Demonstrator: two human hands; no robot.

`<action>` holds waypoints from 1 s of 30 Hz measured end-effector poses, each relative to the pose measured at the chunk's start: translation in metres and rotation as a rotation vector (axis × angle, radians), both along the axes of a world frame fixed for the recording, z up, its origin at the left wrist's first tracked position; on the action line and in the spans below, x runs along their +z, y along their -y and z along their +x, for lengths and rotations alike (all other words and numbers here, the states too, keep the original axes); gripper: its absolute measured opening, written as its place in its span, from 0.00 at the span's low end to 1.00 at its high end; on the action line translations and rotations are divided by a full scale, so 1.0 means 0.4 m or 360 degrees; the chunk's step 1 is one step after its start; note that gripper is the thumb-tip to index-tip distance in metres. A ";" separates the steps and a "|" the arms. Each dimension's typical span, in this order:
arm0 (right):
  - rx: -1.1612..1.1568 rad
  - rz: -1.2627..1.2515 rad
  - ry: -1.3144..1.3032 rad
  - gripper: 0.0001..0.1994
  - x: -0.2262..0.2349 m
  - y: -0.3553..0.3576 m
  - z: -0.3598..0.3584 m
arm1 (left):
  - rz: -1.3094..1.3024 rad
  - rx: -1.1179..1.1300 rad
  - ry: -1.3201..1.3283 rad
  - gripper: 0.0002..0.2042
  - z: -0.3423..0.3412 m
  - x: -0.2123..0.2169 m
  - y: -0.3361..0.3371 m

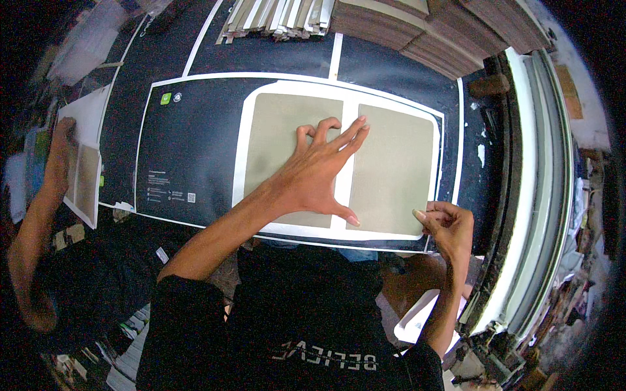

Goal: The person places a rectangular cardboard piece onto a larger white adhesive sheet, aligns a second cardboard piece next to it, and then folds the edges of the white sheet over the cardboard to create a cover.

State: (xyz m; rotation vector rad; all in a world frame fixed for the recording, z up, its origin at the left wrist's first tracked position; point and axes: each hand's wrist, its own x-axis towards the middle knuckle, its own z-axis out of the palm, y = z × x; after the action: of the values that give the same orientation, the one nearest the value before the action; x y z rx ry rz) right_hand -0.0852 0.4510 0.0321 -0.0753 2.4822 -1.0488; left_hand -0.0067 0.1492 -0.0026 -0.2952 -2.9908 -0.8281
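Observation:
A white paper sheet [239, 173] with rounded corners lies on a dark printed sheet [173, 140]. On the white paper are two tan-grey board panels, the left panel [280, 120] and the right panel [398, 163], split by a white strip. My left hand [313, 176] is spread across that strip, its thumb and fingertips at the two panels' inner edges. At the lower right corner, the fingers of my right hand [450, 228] are pinched together at the white paper's edge, thumb over the right panel's corner. What lies between the fingertips is partly hidden.
Stacks of brown boards [417, 32] and a bundle of thin strips [280, 18] stand along the far side. A long pale rail [535, 195] curves down the right. At the left, another person's hand [63, 140] holds a white-edged panel [85, 176].

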 end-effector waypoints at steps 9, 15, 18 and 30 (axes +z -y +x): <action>0.0011 0.0140 -0.0009 0.17 0.016 0.007 -0.006 | -0.0037 -0.0032 -0.0003 0.75 -0.003 0.001 -0.003; 0.0302 0.0394 -0.0681 0.31 0.057 0.081 -0.003 | -0.0049 0.0004 -0.0040 0.74 0.000 -0.010 -0.006; 0.0869 0.0147 -0.0947 0.55 0.027 0.129 -0.022 | -0.0045 -0.0002 -0.0072 0.73 0.000 0.002 -0.005; 0.1095 0.0464 -0.0698 0.64 0.033 0.162 -0.035 | -0.0079 0.0006 -0.0022 0.73 -0.001 0.003 -0.008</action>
State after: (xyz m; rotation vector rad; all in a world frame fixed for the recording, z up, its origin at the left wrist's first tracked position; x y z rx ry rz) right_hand -0.0992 0.3863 0.0454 -1.0787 2.6188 -0.3991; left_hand -0.0073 0.1525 -0.0015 -0.2956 -3.0015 -0.7491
